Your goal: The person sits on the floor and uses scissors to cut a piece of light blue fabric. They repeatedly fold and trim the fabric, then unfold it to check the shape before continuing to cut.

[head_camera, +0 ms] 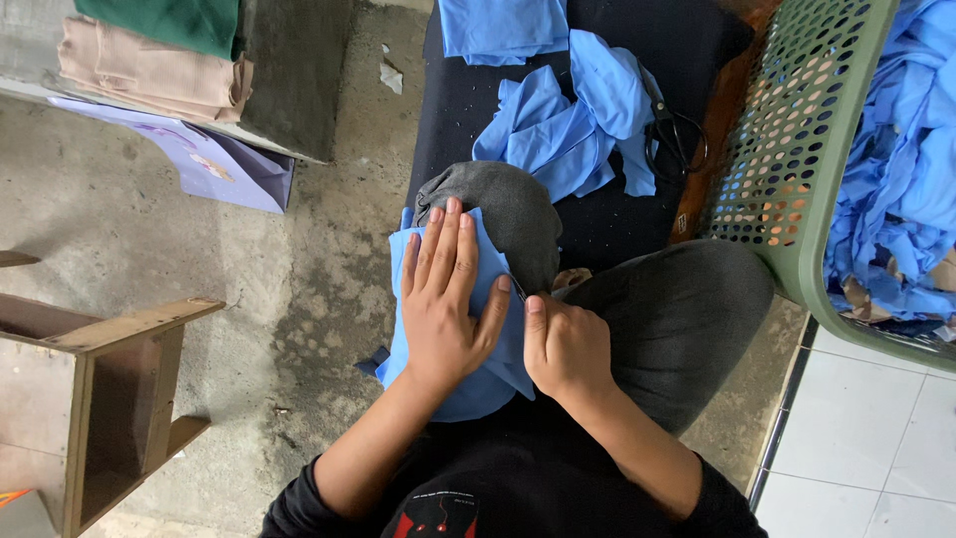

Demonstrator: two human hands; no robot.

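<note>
Blue woven cloth fills most of what lies around me: a green perforated plastic basket (797, 149) at my right holds a heap of blue fabric pieces (906, 169), and a smaller crumpled pile of blue offcuts (573, 125) sits on the black padded bench (478, 90) ahead. Black-handled scissors (675, 139) lie at the edge of that pile, against the bench's wooden rim.

On my lap, over my grey trouser knee (513, 214), lies the blue fabric piece (468, 384) I am working on. It looks thin, light and limp, and I judge it will slide and bunch unless pinned flat. My left hand (443, 309) lies spread open on it, fingers straight, pressing it down without gripping. My right hand (566, 349) is curled closed at the cloth's right edge, thumb on top, pinching the fabric there; whether a small tool sits in that pinch I cannot tell. The edge or a corner is the place to take hold.

At upper left, folded beige and green cloths (149, 60) are stacked on a ledge, above a flat lilac paper bag (214, 164) with a small pale printed patch. A wooden stool (90, 399) stands lower left.
</note>
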